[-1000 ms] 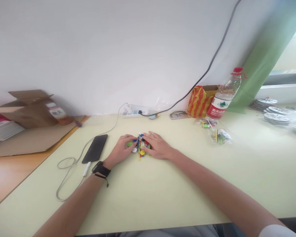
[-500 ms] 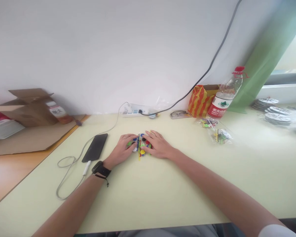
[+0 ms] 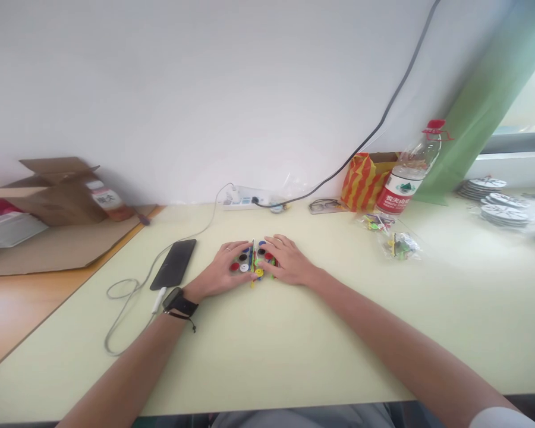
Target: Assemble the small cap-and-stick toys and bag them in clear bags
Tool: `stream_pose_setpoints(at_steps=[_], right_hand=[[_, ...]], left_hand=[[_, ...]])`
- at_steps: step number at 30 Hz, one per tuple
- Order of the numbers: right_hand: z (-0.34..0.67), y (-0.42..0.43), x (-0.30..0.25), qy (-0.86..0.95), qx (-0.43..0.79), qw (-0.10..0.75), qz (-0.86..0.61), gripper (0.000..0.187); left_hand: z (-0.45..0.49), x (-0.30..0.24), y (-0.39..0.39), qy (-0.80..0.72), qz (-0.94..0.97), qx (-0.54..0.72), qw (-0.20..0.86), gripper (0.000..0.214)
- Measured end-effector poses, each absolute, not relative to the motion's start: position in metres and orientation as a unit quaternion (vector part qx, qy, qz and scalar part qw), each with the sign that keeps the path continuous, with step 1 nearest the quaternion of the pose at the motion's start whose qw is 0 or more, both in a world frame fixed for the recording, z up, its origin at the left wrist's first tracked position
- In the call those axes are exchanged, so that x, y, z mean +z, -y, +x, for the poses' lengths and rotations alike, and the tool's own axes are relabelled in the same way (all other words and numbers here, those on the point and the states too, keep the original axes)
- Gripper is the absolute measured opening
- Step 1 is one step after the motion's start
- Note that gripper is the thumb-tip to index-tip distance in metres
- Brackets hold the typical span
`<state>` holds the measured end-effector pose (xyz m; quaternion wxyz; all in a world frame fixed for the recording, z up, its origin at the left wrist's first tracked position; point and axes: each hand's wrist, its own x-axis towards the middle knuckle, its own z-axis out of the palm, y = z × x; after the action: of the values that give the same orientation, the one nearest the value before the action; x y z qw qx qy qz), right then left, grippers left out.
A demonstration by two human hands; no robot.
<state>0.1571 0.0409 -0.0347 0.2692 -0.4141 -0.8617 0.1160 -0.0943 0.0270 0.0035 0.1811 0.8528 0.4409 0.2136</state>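
Note:
Small colourful plastic pieces lie together on the table between my hands: round discs in red, white (image 3: 244, 268), black (image 3: 243, 257), blue and yellow (image 3: 259, 272), with a row of thin coloured sticks (image 3: 252, 261) down the middle. My left hand (image 3: 222, 266) rests on the table at the left of them, fingers curved along the far side and thumb stretched to the near end of the sticks. From the right, my right hand (image 3: 288, 261) curves around the other discs, its thumb over a green piece. Both hands have thumb and fingers apart. Some pieces are hidden under the right hand.
A black phone (image 3: 173, 264) with a white cable lies left of my left hand. Behind are a power strip (image 3: 245, 199) and glasses (image 3: 324, 205). Further right stand a water bottle (image 3: 403, 172), a striped bag (image 3: 362, 181) and a clear packet of small parts (image 3: 400, 245).
My left thumb has swung toward me to the near end of the sticks, uncovering red, black and white discs. My right hand has barely moved. The view has shifted slightly.

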Motion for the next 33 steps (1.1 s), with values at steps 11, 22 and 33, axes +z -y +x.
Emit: stream_pose_setpoints(at_steps=[11, 22, 33], right_hand=[[0.16, -0.038, -0.029, 0.864, 0.14, 0.282, -0.393, 0.055], [0.165, -0.046, -0.034, 0.811, 0.176, 0.372, -0.416, 0.045], [0.172, -0.051, -0.038, 0.802, 0.218, 0.4, -0.386, 0.011]], left_hand=[[-0.101, -0.003, -0.031, -0.498, 0.82, 0.191, 0.209, 0.083], [-0.097, -0.001, -0.028, -0.462, 0.843, 0.227, 0.155, 0.065], [-0.075, 0.004, -0.014, -0.401, 0.869, 0.254, 0.143, 0.035]])
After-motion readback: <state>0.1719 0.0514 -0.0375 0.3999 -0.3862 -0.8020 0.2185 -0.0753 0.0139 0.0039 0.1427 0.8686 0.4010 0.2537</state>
